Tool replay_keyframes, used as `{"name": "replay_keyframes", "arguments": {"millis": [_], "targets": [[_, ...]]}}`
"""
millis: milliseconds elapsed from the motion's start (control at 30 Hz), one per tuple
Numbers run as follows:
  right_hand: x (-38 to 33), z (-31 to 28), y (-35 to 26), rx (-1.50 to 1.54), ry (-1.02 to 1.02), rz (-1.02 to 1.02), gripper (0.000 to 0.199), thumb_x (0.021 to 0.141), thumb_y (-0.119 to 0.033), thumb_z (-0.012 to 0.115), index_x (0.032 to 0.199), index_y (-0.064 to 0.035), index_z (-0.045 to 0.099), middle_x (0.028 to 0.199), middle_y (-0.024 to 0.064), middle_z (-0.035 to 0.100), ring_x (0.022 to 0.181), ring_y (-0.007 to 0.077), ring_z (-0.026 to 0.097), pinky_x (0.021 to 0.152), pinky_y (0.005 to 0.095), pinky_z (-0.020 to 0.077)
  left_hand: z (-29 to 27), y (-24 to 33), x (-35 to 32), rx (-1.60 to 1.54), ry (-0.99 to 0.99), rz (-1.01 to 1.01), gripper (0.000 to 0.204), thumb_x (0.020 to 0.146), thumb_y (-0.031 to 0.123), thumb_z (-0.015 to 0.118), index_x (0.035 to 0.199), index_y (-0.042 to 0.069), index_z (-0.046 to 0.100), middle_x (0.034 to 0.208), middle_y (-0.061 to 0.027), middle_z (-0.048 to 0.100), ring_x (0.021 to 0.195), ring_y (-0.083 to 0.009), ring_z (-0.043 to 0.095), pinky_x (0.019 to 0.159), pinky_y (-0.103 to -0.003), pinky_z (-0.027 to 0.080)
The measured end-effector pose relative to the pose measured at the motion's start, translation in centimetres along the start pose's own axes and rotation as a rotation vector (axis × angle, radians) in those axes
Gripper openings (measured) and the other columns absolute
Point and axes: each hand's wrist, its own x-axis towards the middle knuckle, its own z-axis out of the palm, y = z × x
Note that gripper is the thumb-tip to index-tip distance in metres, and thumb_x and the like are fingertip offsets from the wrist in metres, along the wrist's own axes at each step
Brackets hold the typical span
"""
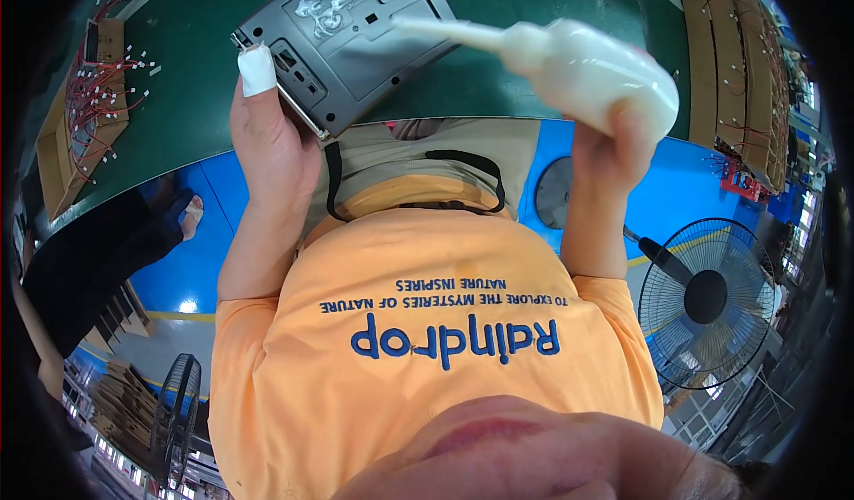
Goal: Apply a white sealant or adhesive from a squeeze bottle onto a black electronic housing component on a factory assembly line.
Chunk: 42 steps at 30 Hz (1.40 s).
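Note:
My left hand (271,135) is closed on the near left edge of a dark grey rectangular housing (356,91), its thumb wrapped in white tape and the other fingers hidden beneath. The housing is tilted above the green table and has slots, small round holes and a recessed area. Glossy, clear-white squiggles (342,2) lie in that recess; I cannot tell whether they are gel or a plastic piece. My right hand (614,144) grips a milky white squeeze bottle (596,64) lying sideways. Its long thin nozzle (445,30) points left and hangs over the housing's right part.
The green table (498,95) spans the far side. Cardboard boxes with red wires and white connectors stand at its left (98,117) and right (738,82) ends. A black fan (707,295) is at the lower right, another fan (178,411) at the lower left. Someone in dark clothing (98,251) is on the left.

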Motion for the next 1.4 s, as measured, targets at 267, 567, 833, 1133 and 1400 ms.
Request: {"name": "replay_keyframes", "arguments": {"millis": [267, 567, 833, 1133, 1400], "targets": [[-1.7, 1.8, 0.3, -0.373, -0.311, -0.460, 0.073, 0.065, -0.018, 0.086, 0.119, -0.0004, 0.041, 0.105, 0.0173, 0.059, 0.098, 0.0277, 0.065, 0.082, 0.0345, 0.0539, 0.5, 0.0, -0.1, 0.029, 0.046, 0.007, 0.044, 0.098, 0.035, 0.052, 0.126, 0.001, 0.048, 0.114, -0.0090, 0.061, 0.102, -0.0194, 0.063, 0.086, -0.032, 0.054], [-1.6, 2.1, -0.7, -0.497, -0.428, -0.524, 0.073, 0.064, -0.015, 0.088, 0.119, -0.0032, 0.041, 0.107, 0.0213, 0.062, 0.098, 0.0296, 0.065, 0.083, 0.0356, 0.0541, 0.5, 0.0, -0.2, 0.014, 0.018, 0.000, 0.043, 0.099, 0.034, 0.050, 0.126, 0.001, 0.047, 0.116, -0.0100, 0.061, 0.105, -0.0200, 0.062, 0.089, -0.035, 0.052], [-1.4, 2.5, -0.6, -0.436, -0.475, -0.574, 0.071, 0.064, -0.015, 0.088, 0.118, -0.0040, 0.044, 0.107, 0.0226, 0.063, 0.097, 0.0278, 0.065, 0.082, 0.0329, 0.0537, 0.2, -0.1, 0.0, 0.023, 0.015, 0.009, 0.042, 0.099, 0.033, 0.050, 0.125, 0.001, 0.047, 0.117, -0.0098, 0.060, 0.104, -0.0200, 0.061, 0.090, -0.034, 0.051], [-1.0, 2.1, -1.1, -0.414, -0.417, -0.541, 0.071, 0.066, -0.017, 0.087, 0.118, -0.0019, 0.042, 0.104, 0.0206, 0.062, 0.099, 0.0314, 0.065, 0.083, 0.0355, 0.0545, 0.2, 1.1, 1.3, 0.085, -0.001, -0.027, 0.039, 0.099, 0.031, 0.051, 0.119, -0.002, 0.054, 0.106, -0.0074, 0.064, 0.094, -0.0142, 0.063, 0.081, -0.028, 0.053], [-0.2, 2.0, -1.4, -0.420, -0.470, -0.587, 0.070, 0.066, -0.017, 0.087, 0.118, -0.0021, 0.042, 0.105, 0.0211, 0.062, 0.099, 0.0316, 0.066, 0.082, 0.0353, 0.0551, 0.4, 2.6, 4.0, 0.243, 0.027, -0.070, 0.034, 0.098, 0.032, 0.053, 0.105, 0.000, 0.061, 0.092, -0.0066, 0.067, 0.079, -0.0123, 0.066, 0.069, -0.028, 0.055]]}}
